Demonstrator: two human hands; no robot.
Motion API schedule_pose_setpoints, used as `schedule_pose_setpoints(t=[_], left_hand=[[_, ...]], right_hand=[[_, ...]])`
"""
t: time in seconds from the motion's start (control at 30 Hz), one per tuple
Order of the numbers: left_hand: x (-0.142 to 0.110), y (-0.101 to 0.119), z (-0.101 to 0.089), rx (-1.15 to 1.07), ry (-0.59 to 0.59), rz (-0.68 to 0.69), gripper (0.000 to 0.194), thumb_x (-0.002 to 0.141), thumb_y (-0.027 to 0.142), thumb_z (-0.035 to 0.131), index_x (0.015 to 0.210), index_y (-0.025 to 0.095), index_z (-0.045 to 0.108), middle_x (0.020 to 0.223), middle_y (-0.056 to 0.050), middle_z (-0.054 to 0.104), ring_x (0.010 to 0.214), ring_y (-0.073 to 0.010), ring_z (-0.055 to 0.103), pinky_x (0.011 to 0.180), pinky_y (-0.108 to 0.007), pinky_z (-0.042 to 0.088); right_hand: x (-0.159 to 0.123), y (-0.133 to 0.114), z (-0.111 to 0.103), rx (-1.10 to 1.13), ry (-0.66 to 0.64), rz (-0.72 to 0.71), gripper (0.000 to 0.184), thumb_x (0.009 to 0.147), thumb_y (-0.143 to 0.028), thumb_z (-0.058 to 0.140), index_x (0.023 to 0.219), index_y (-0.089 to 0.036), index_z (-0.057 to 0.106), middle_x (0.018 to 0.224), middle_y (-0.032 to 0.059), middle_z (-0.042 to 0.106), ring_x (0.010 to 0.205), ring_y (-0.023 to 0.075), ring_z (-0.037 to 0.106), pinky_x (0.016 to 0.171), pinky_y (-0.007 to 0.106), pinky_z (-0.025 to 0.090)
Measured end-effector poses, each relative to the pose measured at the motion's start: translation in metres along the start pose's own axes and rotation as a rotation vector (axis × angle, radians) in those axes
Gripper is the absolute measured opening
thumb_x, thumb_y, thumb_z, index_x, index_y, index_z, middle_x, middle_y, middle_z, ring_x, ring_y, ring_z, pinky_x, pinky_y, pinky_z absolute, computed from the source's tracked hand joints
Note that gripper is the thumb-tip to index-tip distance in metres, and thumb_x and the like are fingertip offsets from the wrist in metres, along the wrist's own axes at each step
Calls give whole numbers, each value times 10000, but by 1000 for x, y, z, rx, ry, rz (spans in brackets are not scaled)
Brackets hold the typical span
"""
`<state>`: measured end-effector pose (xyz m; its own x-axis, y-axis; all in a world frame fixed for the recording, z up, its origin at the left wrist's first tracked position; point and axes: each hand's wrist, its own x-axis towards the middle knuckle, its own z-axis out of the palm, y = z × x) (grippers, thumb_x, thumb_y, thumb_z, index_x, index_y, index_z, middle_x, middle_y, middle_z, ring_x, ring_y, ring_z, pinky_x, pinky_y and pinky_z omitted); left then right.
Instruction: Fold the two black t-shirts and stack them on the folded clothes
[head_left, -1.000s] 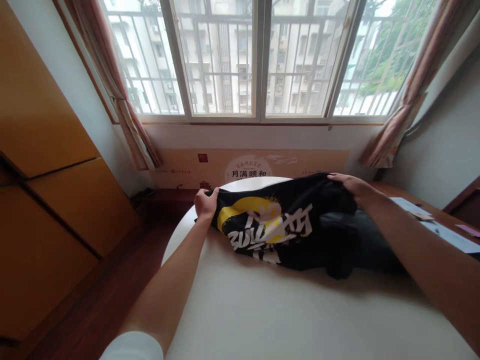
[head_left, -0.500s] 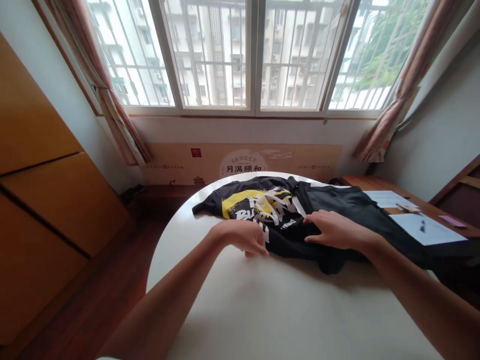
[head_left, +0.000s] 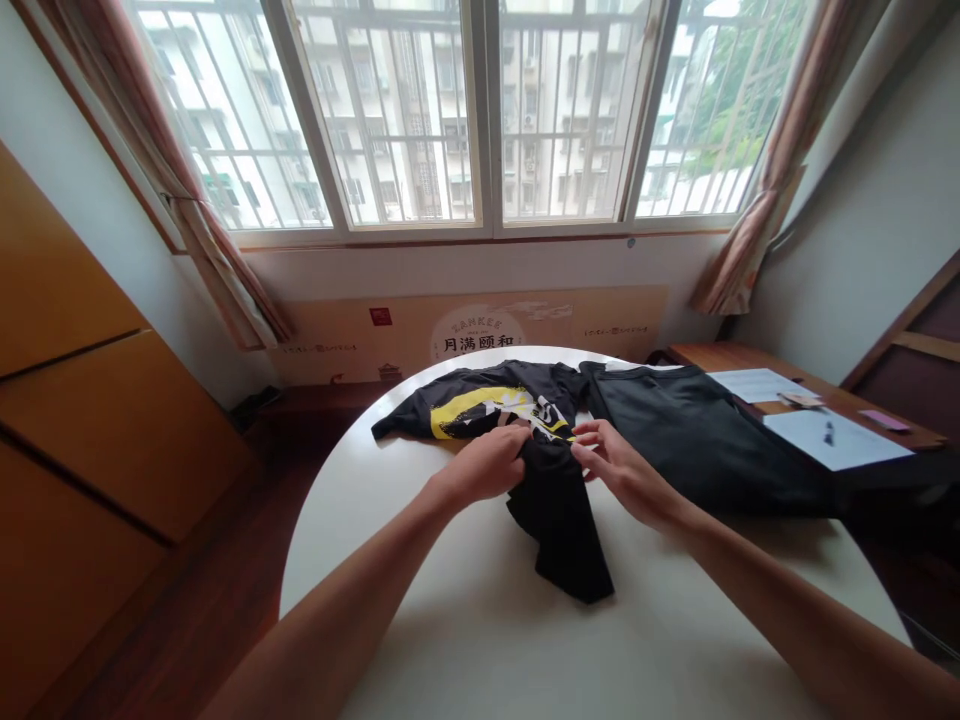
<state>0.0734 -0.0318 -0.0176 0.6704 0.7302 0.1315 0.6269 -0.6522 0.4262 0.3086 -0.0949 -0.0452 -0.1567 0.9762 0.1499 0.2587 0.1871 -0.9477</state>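
Head view, black shirt (head_left: 559,500) on table (head_left: 570,655), left grip (head_left: 493,464) holding it, right grip (head_left: 622,472) unclear

White rounded table (head_left: 480,640) | printed black shirt (head_left: 559,495) | dark garment (head_left: 697,430) beside it

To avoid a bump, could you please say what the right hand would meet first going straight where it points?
Probably the black printed shirt, just ahead of the right hand; whether its fingers already touch the shirt is unclear.
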Motion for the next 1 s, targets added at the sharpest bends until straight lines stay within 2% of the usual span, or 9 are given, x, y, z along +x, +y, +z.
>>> schedule_pose_setpoints(t=[0.1, 0.17, 0.3, 0.47, 0.57, 0.7, 0.77, 0.87, 1.0], left_hand=[[5, -1, -5, -46, 234, -135, 218, 936, 181, 456, 873, 216, 663, 959, -113, 766, 893, -278, 712, 798, -368, 526], [7, -5, -11, -25, 354, -250, 256, 978, 218, 417, 814, 217, 613, 902, -118, 752, 836, -275, 698, 741, -366, 496], [5, -12, -21, 121, 443, -475, 176, 940, 327, 576, 802, 218, 594, 830, -118, 730, 815, -304, 697, 680, -362, 450], [2, -4, -23, -27, 184, -397, 405, 977, 338, 483, 596, 224, 561, 667, -97, 674, 714, -286, 693, 680, -379, 486], [-2, 6, -22, -268, 80, -106, 302, 974, 390, 526, 1046, 200, 750, 1079, -124, 773, 1022, -311, 725, 889, -407, 557], [-7, 13, -11, -265, -52, 121, 953, 787, 497, 823, 1604, 201, 433, 1612, -175, 494, 1474, -386, 468, 1167, -459, 449], [-5, 12, 0, -241, 20, 121, 828, 797, 413, 812, 1531, 177, 511, 1539, -188, 562, 1423, -382, 516, 1158, -463, 456], [3, 4, 8, -247, 227, 50, 303, 853, 178, 606, 1142, 172, 697, 1152, -129, 753, 1090, -298, 697, 976, -412, 544], [8, -9, -12, -235, 642, -144, 231, 833, 146, 538, 1018, 204, 664, 979, -83, 771, 947, -283, 720, 878, -401, 545]], right_hand=[[-15, -8, 2, -399, -176, -288, 901, 837, -695, 764, 1551, -232, 469, 1566, 193, 520, 1411, 394, 521, 1163, 569, 429], [-23, -7, 12, -621, -213, -381, 1136, 752, -608, 869, 1663, -203, 325, 1661, 226, 415, 1510, 451, 406, 1216, 614, 361], [-22, 6, 37, -790, -136, -364, 770, 850, -208, 651, 1590, -142, 448, 1513, 219, 592, 1363, 404, 581, 1114, 550, 488], [-8, 11, 31, -509, 121, -240, 342, 922, -159, 471, 1178, -227, 687, 1138, 116, 783, 1088, 309, 736, 971, 428, 549], [-3, 7, 14, -318, 363, -238, 242, 950, -243, 515, 1142, -243, 663, 1063, 85, 784, 995, 290, 746, 894, 401, 550], [0, 3, 1, -229, 512, -223, 238, 954, -451, 636, 1045, -233, 664, 956, 80, 775, 880, 287, 731, 792, 380, 538], [0, 2, -2, -226, 469, -223, 274, 935, -494, 677, 1018, -233, 661, 907, 68, 770, 824, 275, 723, 747, 366, 533], [-2, 1, -4, -331, 341, -305, 296, 904, -454, 736, 1087, -236, 655, 982, 59, 773, 893, 272, 738, 811, 363, 547], [-3, 1, -8, -738, 148, -381, 439, 870, -201, 701, 1300, -240, 625, 1214, 83, 735, 982, 271, 754, 837, 344, 553]])
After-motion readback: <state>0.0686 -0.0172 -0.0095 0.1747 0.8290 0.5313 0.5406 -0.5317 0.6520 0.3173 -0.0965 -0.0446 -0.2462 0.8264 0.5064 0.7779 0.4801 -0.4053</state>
